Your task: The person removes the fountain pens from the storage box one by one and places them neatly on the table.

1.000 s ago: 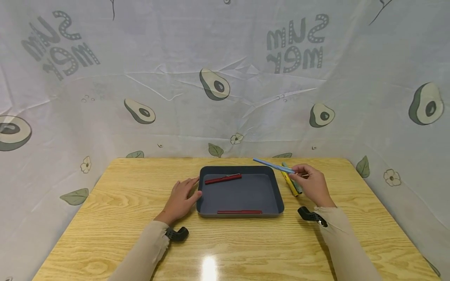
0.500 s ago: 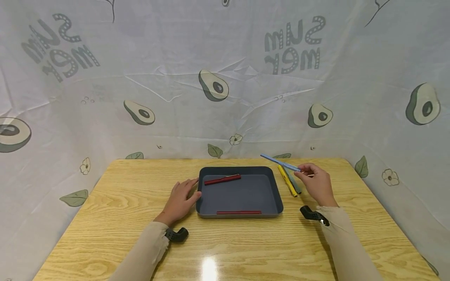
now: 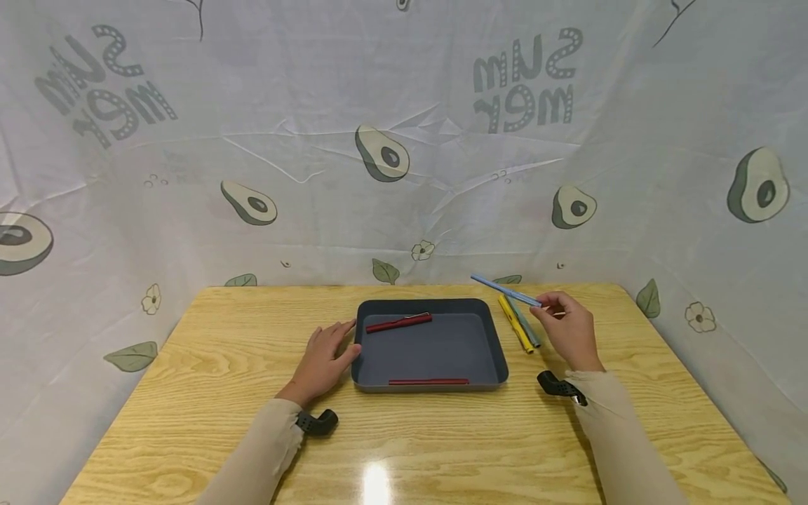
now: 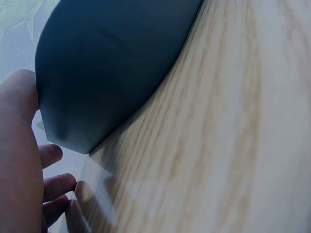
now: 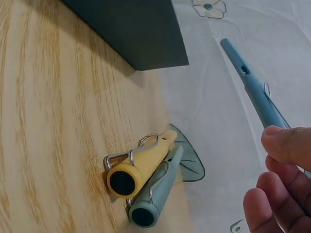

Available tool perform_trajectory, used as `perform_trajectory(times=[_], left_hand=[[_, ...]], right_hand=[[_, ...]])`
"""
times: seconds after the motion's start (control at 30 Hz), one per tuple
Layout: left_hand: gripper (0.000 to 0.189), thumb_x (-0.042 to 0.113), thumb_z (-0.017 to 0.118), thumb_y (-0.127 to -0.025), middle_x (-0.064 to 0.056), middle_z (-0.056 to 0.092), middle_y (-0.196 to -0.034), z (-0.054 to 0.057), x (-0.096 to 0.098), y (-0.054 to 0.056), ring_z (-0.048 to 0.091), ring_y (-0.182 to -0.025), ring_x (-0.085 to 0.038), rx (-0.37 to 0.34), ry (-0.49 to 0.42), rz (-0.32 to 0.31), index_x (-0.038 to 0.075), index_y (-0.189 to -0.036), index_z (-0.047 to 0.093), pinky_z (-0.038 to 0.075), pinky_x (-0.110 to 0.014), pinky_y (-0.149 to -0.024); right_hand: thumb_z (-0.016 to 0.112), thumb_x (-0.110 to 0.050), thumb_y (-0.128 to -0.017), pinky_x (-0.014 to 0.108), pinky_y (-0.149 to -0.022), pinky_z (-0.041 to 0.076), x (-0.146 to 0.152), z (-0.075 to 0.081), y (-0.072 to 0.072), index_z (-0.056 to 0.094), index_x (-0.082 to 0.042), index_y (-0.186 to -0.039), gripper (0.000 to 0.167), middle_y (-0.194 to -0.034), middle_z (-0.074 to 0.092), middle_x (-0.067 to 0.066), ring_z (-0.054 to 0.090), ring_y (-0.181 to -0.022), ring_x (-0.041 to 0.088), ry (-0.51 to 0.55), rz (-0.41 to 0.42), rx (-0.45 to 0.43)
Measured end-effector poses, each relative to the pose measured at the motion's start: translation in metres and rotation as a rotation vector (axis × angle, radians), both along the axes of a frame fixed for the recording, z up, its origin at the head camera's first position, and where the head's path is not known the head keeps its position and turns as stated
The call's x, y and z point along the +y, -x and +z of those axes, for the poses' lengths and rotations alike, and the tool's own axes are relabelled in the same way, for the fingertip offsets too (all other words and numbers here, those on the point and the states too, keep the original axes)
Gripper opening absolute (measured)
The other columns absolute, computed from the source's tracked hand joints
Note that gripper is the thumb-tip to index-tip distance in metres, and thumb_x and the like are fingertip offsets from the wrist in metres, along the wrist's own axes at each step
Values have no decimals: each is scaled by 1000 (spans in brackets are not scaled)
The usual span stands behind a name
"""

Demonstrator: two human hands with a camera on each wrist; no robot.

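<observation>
A blue pen (image 3: 505, 290) with a metal clip is pinched near one end by my right hand (image 3: 570, 330), raised above the table and pointing up toward the left. Under it, a yellow pen (image 5: 138, 165) and a green pen (image 5: 156, 189) lie side by side, right of the dark grey tray (image 3: 435, 389). My left hand (image 3: 324, 359) rests at the tray's left side, thumb on the rim and fingers spread. Inside the tray, one red pen (image 3: 399, 322) lies near the back left and another red pen (image 3: 429, 382) along the front wall.
The wooden table (image 3: 416, 442) ends close behind the tray. Beyond it hangs a pale cloth (image 3: 303, 168) printed with avocados, which also closes off both sides. A black wrist mount (image 3: 318, 422) sits on the left sleeve, another black mount (image 3: 558, 388) on the right.
My right hand has moved slightly right with the blue pen, away from the tray. The left hand and the pens in the tray have stayed put.
</observation>
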State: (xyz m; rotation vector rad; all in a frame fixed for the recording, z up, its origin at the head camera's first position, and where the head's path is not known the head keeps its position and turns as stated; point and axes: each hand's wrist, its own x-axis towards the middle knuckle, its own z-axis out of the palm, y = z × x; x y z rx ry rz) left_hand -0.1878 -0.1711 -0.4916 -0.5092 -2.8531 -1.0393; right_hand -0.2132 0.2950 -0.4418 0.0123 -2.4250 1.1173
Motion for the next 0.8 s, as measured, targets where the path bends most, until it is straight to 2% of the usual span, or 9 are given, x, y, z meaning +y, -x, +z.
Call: perform_trajectory(times=[0.2, 0.5, 0.8], left_hand=[[64, 45, 55, -106, -19, 45, -158, -1, 0, 0, 36, -150, -38, 16, -11, -3, 11, -159, 43, 8, -59, -127], [63, 45, 54, -107, -18, 46, -158, -2, 0, -2, 37, -149, -38, 19, -10, 0, 11, -159, 43, 8, -60, -127], [62, 45, 54, -107, -18, 46, -158, -1, 0, -1, 38, -149, -38, 31, -20, -4, 12, -159, 43, 9, -59, -127]], right_hand=[[76, -16, -97, 12, -64, 48, 1, 0, 0, 74, -5, -110, 18, -95, 72, 11, 59, -80, 3, 5, -18, 22], [74, -17, -99, 7, -71, 47, -2, 0, -4, 72, -2, -113, 21, -98, 71, 14, 58, -84, 2, 34, -1, 20], [73, -16, -98, 6, -69, 48, -2, 4, -5, 71, 0, -112, 21, -101, 71, 16, 56, -83, -6, 71, -33, 1]])
